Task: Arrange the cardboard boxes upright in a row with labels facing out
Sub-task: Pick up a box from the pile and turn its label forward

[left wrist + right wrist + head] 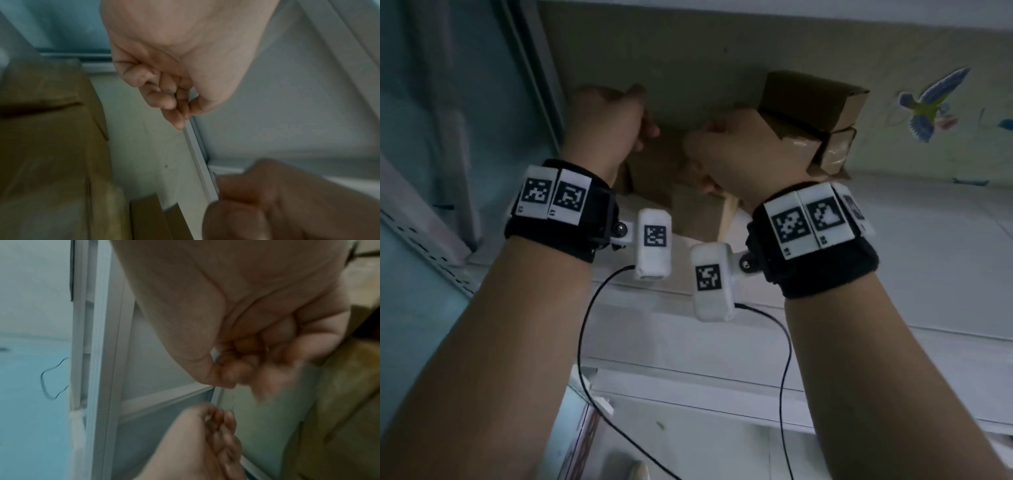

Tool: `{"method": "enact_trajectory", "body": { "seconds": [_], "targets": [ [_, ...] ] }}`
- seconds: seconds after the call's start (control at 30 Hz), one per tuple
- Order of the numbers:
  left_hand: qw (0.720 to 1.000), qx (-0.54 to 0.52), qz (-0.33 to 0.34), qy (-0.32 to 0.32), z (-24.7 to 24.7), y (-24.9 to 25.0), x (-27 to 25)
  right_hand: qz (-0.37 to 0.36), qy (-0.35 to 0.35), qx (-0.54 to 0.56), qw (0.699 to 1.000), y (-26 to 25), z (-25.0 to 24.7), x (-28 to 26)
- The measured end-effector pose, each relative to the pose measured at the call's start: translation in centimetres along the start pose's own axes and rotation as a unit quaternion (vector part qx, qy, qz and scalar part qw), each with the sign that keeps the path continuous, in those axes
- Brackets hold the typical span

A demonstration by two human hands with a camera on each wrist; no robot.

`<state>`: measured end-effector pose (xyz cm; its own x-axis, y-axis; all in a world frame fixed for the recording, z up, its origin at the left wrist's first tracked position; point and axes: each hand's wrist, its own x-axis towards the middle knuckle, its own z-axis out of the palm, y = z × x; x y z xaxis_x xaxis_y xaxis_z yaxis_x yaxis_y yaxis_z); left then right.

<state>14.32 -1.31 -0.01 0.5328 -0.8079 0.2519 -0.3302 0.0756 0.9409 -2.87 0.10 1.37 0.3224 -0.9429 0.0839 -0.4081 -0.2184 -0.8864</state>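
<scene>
Several brown cardboard boxes sit on a white shelf (893,240). One box (654,161) stands between my hands, with a lower box (695,216) in front of it. To the right an open box (811,96) rests on a taped box (794,144), beside a smaller taped box (837,150). My left hand (613,113) is raised at the left of the middle box; its fingers (164,97) are curled with nothing in them, apart from the box (51,146). My right hand (736,150) is in front of the boxes, its blurred fingers (257,353) curled and empty, a box (339,402) behind it.
A grey metal upright (541,85) frames the shelf on the left, next to a blue wall. A bird sticker (931,102) is on the wall at the right. Black cables (585,325) hang from the wrist cameras. More white shelf edges lie below.
</scene>
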Motion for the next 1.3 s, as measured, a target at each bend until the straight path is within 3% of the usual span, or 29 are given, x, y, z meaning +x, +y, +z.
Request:
{"method": "enact_trajectory", "body": {
  "seconds": [0.1,0.2,0.53,0.77,0.9,1.07,1.17,1.27,1.3],
  "targets": [
    [0.999,-0.031,-0.023,0.015,-3.1,-2.2,2.9,0.063,0.021,0.164,0.984,-0.7,3.2,0.0],
    [0.994,-0.068,-0.081,-0.031,-5.4,-4.4,5.4,0.093,0.024,0.224,0.97,-0.5,6.4,0.6],
    [0.975,-0.136,-0.162,-0.066,-9.2,-9.0,9.2,0.153,-0.028,0.235,0.959,0.0,15.4,6.4],
    [0.96,-0.163,-0.218,-0.067,-8.8,-11.1,11.9,0.204,0.029,0.357,0.911,3.0,15.7,9.4],
    [0.952,-0.174,-0.242,-0.065,-8.5,-11.9,13.3,0.225,0.075,0.356,0.904,3.6,14.8,11.3],
    [0.929,-0.252,-0.241,-0.123,-7.2,-11.2,13.4,0.195,0.125,0.373,0.898,4.6,12.5,12.5],
    [0.92,-0.262,-0.264,-0.122,-6.9,-12.2,14.1,0.188,0.11,0.413,0.884,4.5,12.8,12.6],
    [0.902,-0.265,-0.303,-0.158,-6.5,-11.1,12.4,0.156,0.049,0.404,0.9,4.1,13.7,13.0],
    [0.894,-0.273,-0.312,-0.169,-6.3,-11.4,12.1,0.163,0.022,0.423,0.891,4.1,14.2,13.1]
  ]
}}
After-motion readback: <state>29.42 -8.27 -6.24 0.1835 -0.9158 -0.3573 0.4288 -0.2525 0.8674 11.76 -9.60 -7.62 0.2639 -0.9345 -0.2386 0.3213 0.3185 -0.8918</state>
